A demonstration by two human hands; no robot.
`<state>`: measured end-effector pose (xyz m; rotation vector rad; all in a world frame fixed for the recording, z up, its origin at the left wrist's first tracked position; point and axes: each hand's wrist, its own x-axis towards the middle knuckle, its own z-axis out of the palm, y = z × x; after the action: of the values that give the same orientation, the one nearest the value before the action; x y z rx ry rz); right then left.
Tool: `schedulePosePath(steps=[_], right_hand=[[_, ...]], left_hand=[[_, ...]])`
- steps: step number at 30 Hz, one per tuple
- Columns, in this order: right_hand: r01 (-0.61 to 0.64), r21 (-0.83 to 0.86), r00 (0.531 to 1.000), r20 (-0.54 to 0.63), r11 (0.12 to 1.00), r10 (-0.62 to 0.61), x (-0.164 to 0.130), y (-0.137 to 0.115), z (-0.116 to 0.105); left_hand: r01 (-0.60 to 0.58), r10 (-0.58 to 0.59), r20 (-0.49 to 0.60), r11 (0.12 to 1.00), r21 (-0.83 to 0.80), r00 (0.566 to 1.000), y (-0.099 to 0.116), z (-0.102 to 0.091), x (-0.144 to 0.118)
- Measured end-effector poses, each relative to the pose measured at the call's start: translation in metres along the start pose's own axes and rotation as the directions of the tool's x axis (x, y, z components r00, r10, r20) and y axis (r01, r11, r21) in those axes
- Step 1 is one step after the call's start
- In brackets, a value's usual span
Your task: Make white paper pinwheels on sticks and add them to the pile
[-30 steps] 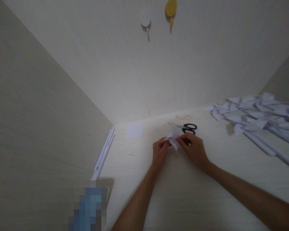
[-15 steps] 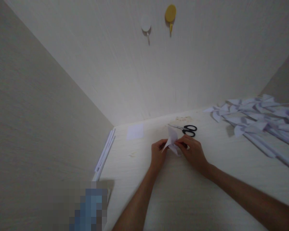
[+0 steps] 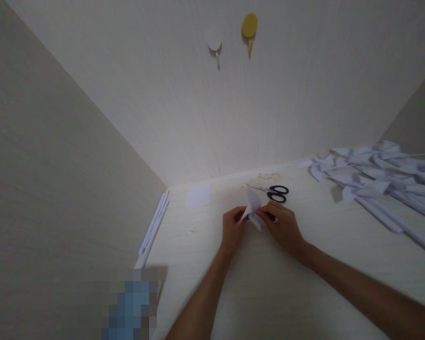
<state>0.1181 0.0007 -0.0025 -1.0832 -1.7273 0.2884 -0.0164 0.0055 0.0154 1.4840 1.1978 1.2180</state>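
A white paper pinwheel (image 3: 254, 200) with curled blades is held up between my two hands above the table. My left hand (image 3: 233, 229) is closed on its left side, the fingertips partly hidden behind the paper. From the right, my right hand (image 3: 282, 225) pinches at the pinwheel's centre with thumb and forefinger. Whether a small pin or stick is in that pinch, I cannot make out. Just beyond my hands lie scissors (image 3: 276, 194) with black handles, their blades pointing left and partly behind the paper.
Several finished paper pinwheels (image 3: 368, 183) on paper sticks are heaped at the right. A flat white paper square (image 3: 198, 195) lies back left. Rolled paper sticks (image 3: 155, 222) rest along the left wall. Small scraps (image 3: 268, 176) lie near the scissors. Yellow (image 3: 250, 26) and white (image 3: 215, 40) hooks are on the wall.
The view has shifted very slightly. My right hand's fingers have moved a little closer in on the pinwheel's centre; both hands still hold it in the same place.
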Motion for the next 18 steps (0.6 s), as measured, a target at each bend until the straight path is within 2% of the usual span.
schedulePosePath(steps=[11,18], right_hand=[[-0.037,0.031,0.999,0.016,0.999,0.036,0.0017,-0.0005,-0.0004],[-0.068,-0.038,0.998,0.005,0.997,0.068,0.0011,-0.0020,-0.0013]], left_hand=[[0.036,-0.037,-0.033,0.999,-0.026,0.999,0.0041,0.0013,-0.0008],[0.056,-0.057,-0.051,0.998,-0.013,0.997,0.0051,0.0019,0.0000]])
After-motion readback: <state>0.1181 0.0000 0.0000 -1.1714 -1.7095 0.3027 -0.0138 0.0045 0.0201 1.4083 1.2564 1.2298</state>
